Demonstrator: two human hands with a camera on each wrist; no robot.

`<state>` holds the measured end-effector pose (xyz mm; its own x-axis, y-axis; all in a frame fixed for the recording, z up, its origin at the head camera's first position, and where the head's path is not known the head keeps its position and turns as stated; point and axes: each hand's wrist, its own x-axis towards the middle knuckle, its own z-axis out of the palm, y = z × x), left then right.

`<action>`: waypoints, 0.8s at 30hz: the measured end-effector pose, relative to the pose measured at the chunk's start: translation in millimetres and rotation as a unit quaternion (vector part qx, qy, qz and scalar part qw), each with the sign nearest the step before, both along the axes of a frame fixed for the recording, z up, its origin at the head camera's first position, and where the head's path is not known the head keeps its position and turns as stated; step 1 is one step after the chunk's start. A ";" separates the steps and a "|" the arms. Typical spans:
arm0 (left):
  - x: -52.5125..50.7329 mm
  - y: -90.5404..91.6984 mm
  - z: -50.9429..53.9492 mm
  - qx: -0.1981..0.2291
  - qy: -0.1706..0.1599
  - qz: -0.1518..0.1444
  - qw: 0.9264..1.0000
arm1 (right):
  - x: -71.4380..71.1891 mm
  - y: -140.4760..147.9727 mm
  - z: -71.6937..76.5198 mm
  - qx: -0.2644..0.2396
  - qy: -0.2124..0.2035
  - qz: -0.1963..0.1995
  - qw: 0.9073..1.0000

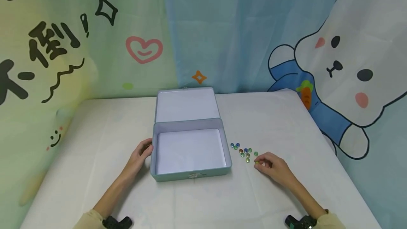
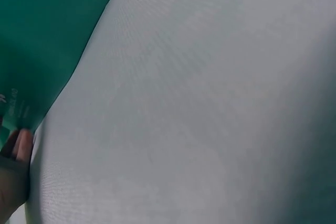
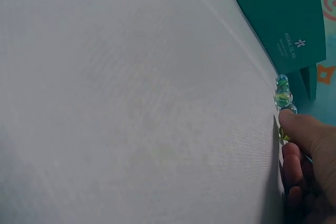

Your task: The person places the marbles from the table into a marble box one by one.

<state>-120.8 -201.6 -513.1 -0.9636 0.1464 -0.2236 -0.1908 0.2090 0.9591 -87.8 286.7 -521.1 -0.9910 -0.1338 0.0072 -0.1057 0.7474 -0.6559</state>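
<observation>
Right hand [image 1: 276, 169] pinches a marble [image 3: 284, 135] between fingertips; other marbles [image 1: 246, 150] nearby.

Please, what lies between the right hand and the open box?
Several coloured marbles lie between the box and the right hand, as the head view shows.

We saw the left hand [image 2: 14, 174] cut off by its wrist view's edge, blurred print [image 2: 14, 100] on the box [image 2: 50, 30], and a marble [image 3: 284, 134] partly hidden by the right hand [image 1: 274, 168].
</observation>
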 end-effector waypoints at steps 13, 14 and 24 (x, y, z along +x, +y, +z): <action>-1.8 -0.6 -4.0 -0.015 -0.006 -0.001 1.000 | 6.2 1.8 0.6 -0.072 -0.051 -0.014 0.996; -2.1 -0.6 -3.6 -0.014 -0.010 -0.004 1.000 | 6.7 1.9 1.1 -0.071 -0.049 -0.016 0.996; -3.3 -2.0 0.5 0.000 -0.022 -0.016 1.000 | 9.3 1.2 5.0 -0.085 -0.057 -0.036 0.994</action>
<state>-124.1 -203.5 -512.5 -0.9477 0.1764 -0.2658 -0.2262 0.2161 0.9498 -78.4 287.9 -516.1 -0.9935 -0.0698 -0.0895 0.0261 0.6269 -0.7786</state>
